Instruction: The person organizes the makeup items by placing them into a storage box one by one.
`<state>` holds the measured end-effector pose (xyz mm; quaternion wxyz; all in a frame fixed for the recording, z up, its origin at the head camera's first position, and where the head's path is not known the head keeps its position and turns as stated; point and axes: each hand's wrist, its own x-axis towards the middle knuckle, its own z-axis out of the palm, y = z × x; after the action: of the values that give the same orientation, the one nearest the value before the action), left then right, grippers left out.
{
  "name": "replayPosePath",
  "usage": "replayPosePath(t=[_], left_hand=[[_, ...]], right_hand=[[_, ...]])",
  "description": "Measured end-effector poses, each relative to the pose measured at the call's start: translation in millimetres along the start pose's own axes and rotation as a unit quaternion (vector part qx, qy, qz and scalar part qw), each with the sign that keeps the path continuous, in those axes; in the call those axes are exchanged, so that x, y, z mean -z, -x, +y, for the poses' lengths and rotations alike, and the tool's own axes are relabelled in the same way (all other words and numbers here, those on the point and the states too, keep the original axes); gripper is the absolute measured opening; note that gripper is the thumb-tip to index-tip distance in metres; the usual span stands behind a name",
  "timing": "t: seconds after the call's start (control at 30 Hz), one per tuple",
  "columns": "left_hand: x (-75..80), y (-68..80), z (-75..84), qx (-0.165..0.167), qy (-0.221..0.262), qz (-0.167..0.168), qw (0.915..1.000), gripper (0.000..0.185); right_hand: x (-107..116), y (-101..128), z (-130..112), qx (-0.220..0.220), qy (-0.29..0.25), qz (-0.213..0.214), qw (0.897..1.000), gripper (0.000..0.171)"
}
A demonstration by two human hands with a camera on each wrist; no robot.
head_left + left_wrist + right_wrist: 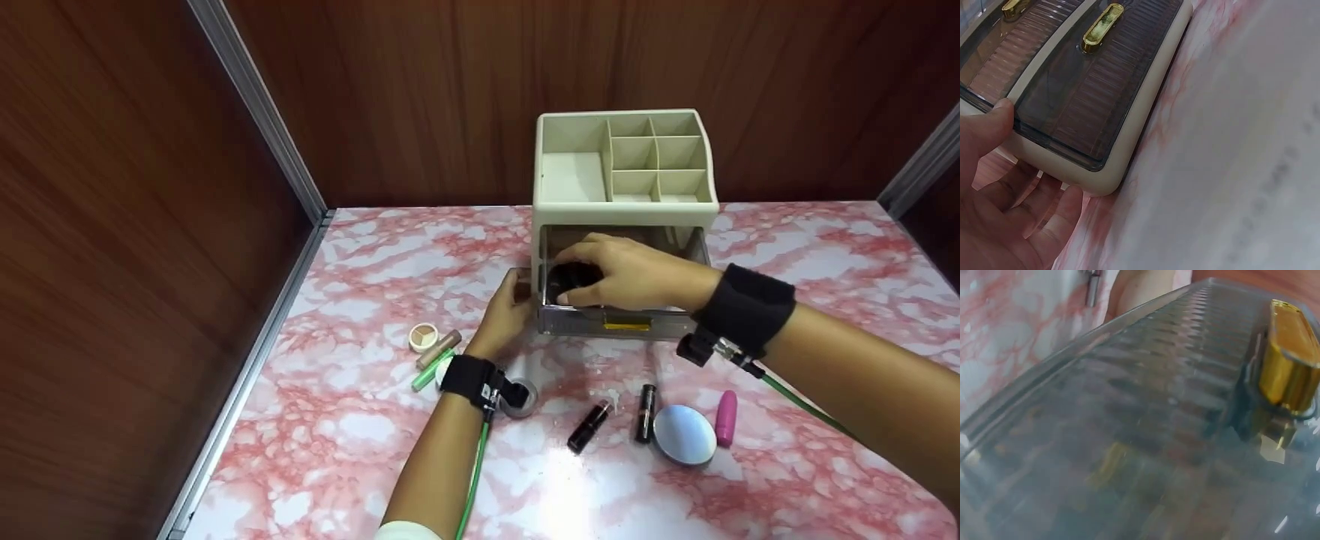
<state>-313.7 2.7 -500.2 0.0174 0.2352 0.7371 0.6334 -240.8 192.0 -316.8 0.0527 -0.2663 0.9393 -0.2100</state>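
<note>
A cream cosmetics organizer (626, 215) stands at the back of the table with a clear smoky drawer (574, 324) pulled out. Inside the drawer my right hand (634, 271) grips a black round item (570, 279), mostly covered by the fingers. My left hand (501, 322) holds the organizer's left side. In the left wrist view, the thumb (998, 126) lies on the front edge and the fingers (1061, 219) reach around the side. The drawer's gold handle (1294, 354) fills a corner of the right wrist view, where the right hand is hidden.
Before the organizer lie a lipstick (589, 426), a black tube (646, 414), a round mirror-like disc (685, 435) and a pink tube (725, 418). Near my left wrist are a round palette (424, 337), a brown tube (438, 350), a green tube (433, 370) and a round jar (523, 401).
</note>
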Motion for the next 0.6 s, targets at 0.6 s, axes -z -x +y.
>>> replayPosePath(t=[0.6], left_hand=[[-1.6, -3.6, -7.9, 0.012, -0.018, 0.002, 0.9998, 0.032]], right_hand=[[-2, 19, 7, 0.051, -0.012, 0.030, 0.998, 0.049]])
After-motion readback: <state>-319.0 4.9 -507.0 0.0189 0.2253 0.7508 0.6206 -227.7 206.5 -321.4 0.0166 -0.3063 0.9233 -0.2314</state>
